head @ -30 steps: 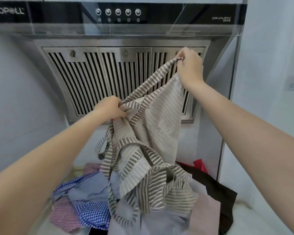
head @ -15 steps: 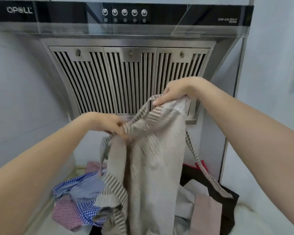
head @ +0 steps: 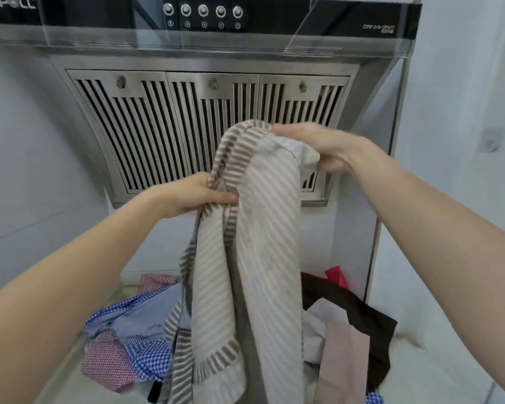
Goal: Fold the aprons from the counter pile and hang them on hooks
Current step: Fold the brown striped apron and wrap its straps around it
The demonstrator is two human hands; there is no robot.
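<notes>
A beige apron with brown-and-white striped trim (head: 263, 258) hangs in the air in front of the range hood, its lower end reaching down over the pile. My left hand (head: 196, 195) grips the bunched striped straps at the apron's left side. My right hand (head: 318, 147) holds the apron's upper edge a little higher and to the right, fingers curled over the cloth. Below lies the counter pile (head: 134, 336) of aprons: blue checked, red checked, pale blue, pink, white, dark brown and red.
A steel range hood (head: 187, 126) with slatted filters fills the wall right behind the apron. A white counter (head: 438, 371) carries the pile. White tiled walls stand left and right, and a small metal hook (head: 491, 139) sits on the right wall.
My right hand has come down from high at the hood to near the left hand's level. The apron has been gathered up, so it hangs as a narrower bundle; the camera moved closer.
</notes>
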